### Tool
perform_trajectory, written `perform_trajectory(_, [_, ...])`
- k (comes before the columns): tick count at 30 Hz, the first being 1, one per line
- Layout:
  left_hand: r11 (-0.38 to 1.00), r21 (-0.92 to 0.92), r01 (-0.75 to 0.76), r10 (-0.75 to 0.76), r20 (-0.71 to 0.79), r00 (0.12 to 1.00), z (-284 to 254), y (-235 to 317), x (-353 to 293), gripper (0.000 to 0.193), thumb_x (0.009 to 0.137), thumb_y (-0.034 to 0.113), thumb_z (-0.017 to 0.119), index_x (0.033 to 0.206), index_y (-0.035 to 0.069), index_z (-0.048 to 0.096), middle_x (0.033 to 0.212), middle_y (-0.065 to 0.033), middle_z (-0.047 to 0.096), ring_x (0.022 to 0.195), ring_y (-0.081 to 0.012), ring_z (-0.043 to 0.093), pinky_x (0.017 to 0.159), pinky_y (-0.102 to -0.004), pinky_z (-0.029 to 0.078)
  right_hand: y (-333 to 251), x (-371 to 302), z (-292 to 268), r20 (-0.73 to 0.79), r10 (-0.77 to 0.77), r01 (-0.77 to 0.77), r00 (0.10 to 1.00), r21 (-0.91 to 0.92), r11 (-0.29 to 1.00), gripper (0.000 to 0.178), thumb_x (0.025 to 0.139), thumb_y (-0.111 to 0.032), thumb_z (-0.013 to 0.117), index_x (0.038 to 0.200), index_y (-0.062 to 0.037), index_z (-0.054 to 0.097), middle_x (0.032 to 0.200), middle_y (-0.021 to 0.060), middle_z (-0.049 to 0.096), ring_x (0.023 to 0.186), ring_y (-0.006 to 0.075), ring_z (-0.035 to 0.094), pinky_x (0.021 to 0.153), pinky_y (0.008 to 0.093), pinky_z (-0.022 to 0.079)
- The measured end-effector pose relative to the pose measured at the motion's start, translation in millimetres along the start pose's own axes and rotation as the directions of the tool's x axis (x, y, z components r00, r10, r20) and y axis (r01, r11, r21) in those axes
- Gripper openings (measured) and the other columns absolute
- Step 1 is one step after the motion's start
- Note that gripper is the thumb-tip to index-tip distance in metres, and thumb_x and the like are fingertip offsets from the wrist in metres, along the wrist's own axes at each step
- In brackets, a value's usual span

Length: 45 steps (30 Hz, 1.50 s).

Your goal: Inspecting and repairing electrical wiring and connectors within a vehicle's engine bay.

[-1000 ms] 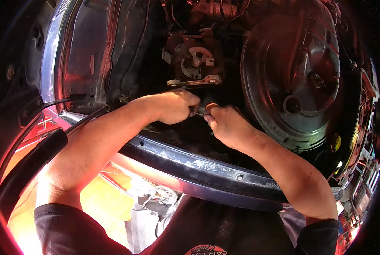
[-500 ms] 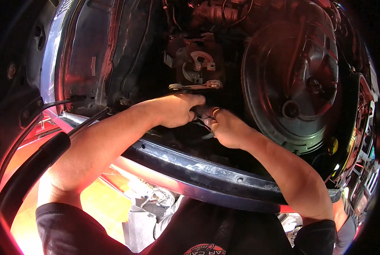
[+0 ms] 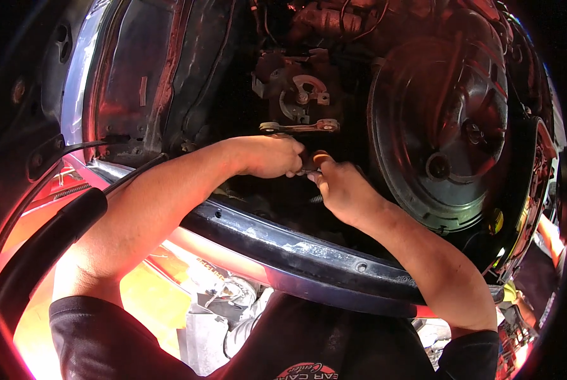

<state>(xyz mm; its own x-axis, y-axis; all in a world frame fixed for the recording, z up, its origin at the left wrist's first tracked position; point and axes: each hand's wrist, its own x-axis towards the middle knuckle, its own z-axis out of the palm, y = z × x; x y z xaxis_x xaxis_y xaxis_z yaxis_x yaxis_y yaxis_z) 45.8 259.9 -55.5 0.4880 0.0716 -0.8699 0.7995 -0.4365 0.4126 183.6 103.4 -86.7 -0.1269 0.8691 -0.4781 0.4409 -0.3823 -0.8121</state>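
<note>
Your left hand (image 3: 267,156) and right hand (image 3: 340,190) meet, both pinching 1 small dark fitting (image 3: 309,166) (shape unclear); a flat metal link (image 3: 299,126) sits at 12 o'clock, a ribbed round housing (image 3: 442,120) at 2.

Grimy metal under red light

The round metal housing (image 3: 448,120) at right looked dull and dusty; the flat metal link (image 3: 299,127) had a worn sheen; the near painted metal rim (image 3: 309,250) was chipped; the left hose (image 3: 43,247) was matt rubber.
</note>
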Motion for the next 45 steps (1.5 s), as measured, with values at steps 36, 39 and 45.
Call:
perform_trajectory(36, [0.976,0.054,-0.213,0.219,-0.242,0.945,12,10,-14,0.018,0.099,0.013,0.055,0.112,0.002,0.063,0.099,-0.0239,0.071,0.097,-0.0449,0.069,0.084,-0.0491,0.053,0,-4,-9,0.051,0.143,-0.151,0.988,0.206,0.967,0.024,0.102,-0.013,0.055,0.117,0.0052,0.059,0.094,0.0272,0.069,0.089,0.0393,0.071,0.080,0.0456,0.054])
perform_trajectory(39, [0.982,0.063,-0.178,0.187,-0.197,0.962,10,7,-12,0.022,0.099,0.014,0.056,0.117,0.004,0.064,0.102,-0.0242,0.071,0.100,-0.0450,0.068,0.087,-0.0488,0.053,-2,-6,-5,-0.030,0.115,-0.112,0.993,0.096,0.989,0.026,0.102,-0.017,0.055,0.117,0.0045,0.056,0.087,0.0252,0.067,0.085,0.0391,0.069,0.078,0.0466,0.051])
perform_trajectory(45, [0.978,0.152,-0.143,0.165,-0.143,0.976,7,7,-18,0.030,0.097,0.017,0.061,0.125,0.006,0.064,0.108,-0.0246,0.071,0.107,-0.0435,0.067,0.095,-0.0496,0.052,-5,-5,-8,0.057,0.119,-0.122,0.991,0.053,0.991,0.029,0.102,-0.017,0.056,0.119,0.0059,0.056,0.093,0.0294,0.068,0.092,0.0434,0.069,0.080,0.0485,0.051])
